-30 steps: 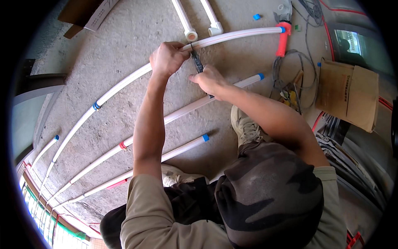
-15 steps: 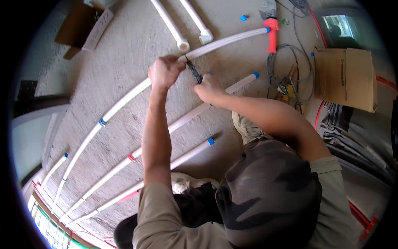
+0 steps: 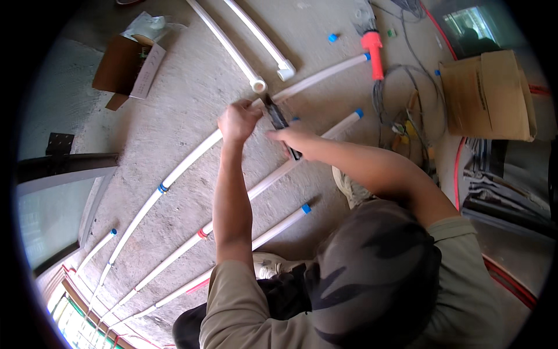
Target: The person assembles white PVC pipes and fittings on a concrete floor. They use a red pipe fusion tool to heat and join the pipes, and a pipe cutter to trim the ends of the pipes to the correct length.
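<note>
My left hand (image 3: 239, 121) is closed around a long white pipe (image 3: 193, 156) lying on the concrete floor. Fingers of my right hand (image 3: 296, 141) wrap the handles of a black pipe cutter (image 3: 275, 114), its head at the pipe just right of my left hand. Beyond that head, a white length (image 3: 322, 75) runs to a blue end cap (image 3: 367, 56); whether it is still joined is hidden by the tool. Blue clips mark the held pipe. Nearer me lie two more capped white pipes, one (image 3: 270, 180) carrying a red clip (image 3: 201, 234).
Two white pipes with elbow fittings (image 3: 258, 86) lie ahead. A red-handled power tool (image 3: 375, 57) with a grey cable rests at far right, near a cardboard box (image 3: 485, 96). An opened box (image 3: 123, 67) sits far left. A loose blue cap (image 3: 333, 38) is on the floor.
The cutter's handles show more spread, with one now below my right hand. The view has shifted, so floor things appear lower or sideways. My left hand stays on the pipe.
</note>
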`<state>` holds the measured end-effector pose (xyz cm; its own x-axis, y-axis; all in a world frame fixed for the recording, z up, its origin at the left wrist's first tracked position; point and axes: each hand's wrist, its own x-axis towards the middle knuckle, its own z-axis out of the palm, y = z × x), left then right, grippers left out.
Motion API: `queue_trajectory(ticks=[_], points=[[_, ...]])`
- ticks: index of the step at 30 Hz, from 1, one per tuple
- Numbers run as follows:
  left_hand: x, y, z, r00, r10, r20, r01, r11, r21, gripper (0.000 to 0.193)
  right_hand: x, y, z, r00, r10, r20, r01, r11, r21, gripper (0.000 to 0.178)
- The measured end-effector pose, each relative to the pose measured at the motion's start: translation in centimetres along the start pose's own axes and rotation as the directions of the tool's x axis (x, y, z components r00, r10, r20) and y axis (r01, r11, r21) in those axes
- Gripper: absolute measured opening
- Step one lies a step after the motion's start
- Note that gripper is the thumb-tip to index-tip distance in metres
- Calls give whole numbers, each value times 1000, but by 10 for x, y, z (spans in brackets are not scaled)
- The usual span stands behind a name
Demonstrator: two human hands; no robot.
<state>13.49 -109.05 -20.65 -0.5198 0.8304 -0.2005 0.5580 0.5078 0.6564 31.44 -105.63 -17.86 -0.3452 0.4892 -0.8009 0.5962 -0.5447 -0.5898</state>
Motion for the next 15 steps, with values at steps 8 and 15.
queue_trajectory(ticks=[8,15], points=[[-7,-5,14,846,505,-169,-413,823,391,9,-17,11,-106,890,-456,-15,332,670,-664,22],[38,78,20,955,116,-272,-130,991,-37,45,60,-79,-217,641,-766,37,303,208,-930,24]])
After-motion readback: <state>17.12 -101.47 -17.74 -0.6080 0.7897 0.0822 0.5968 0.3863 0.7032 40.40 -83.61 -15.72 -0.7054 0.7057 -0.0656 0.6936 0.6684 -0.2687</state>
